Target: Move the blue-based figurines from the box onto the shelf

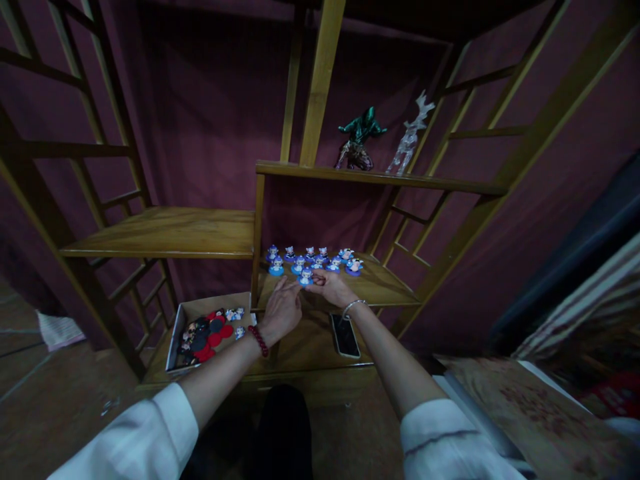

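Note:
Several small blue-and-purple figurines [276, 267] on round bases stand in loose rows on the low wooden shelf [387, 288]. My right hand [334, 289] reaches in from the right, with thumb and fingers pinched on the base of the front figurine [305, 275]. Left of it, my left hand [283, 312] lies at the shelf's front edge, palm down, its fingers reaching forward close to the same figurine. Nothing shows in its grip, though the fingertips are partly hidden. Pink-and-blue figurines [354, 267] stand at the row's right end.
An open box [173, 343] at lower left holds red and black pieces and several figurines. A phone [345, 335] lies on the lower board. Above, a green-hooded figure [361, 137] and a clear deer figure [409, 140] stand on the upper shelf [305, 171]. Wooden uprights frame the shelves.

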The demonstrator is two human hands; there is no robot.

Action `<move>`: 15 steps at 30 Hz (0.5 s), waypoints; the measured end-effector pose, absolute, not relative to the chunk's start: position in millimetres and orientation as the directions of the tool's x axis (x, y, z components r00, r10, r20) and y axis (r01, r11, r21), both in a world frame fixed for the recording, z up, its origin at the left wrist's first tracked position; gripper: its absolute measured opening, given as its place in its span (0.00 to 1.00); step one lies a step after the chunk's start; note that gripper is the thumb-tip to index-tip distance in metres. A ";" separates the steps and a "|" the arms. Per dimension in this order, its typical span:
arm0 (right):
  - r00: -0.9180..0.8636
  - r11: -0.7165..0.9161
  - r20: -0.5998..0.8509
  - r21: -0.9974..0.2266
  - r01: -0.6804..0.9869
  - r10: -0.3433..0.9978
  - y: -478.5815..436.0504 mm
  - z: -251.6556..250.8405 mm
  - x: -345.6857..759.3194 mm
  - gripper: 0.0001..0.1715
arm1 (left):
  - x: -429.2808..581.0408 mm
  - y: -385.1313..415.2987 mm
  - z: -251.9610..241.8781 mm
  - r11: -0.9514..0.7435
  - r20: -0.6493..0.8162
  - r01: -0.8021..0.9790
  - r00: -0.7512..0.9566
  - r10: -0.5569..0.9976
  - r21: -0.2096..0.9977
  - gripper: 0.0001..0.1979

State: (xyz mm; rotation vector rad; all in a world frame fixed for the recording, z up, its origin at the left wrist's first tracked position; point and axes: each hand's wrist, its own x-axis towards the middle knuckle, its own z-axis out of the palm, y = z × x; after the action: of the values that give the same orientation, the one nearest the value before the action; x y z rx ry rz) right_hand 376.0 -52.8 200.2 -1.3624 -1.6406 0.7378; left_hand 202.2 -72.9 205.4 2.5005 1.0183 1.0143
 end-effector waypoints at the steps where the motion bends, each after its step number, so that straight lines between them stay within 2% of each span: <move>1: -0.039 0.227 0.236 -0.856 0.464 0.971 -51.6 199.8 376.3 0.14 | 202.5 -72.4 205.1 -0.721 0.509 0.514 0.511 0.693 0.465 0.21; 11: -0.119 0.249 0.218 -0.863 0.440 0.969 -48.7 202.5 377.7 0.16 | 203.7 -71.2 203.2 -0.724 0.502 0.553 0.525 0.687 0.413 0.20; 15: -0.123 0.231 0.196 -0.856 0.463 0.973 -48.9 205.6 378.1 0.18 | 204.0 -72.5 205.3 -0.709 0.485 0.560 0.520 0.703 0.429 0.19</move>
State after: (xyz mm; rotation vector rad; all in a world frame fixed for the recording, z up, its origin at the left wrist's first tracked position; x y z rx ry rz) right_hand 378.1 -48.9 205.6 -1.3443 -1.7153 0.8144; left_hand 204.0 -72.5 205.3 2.5417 1.0734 0.9605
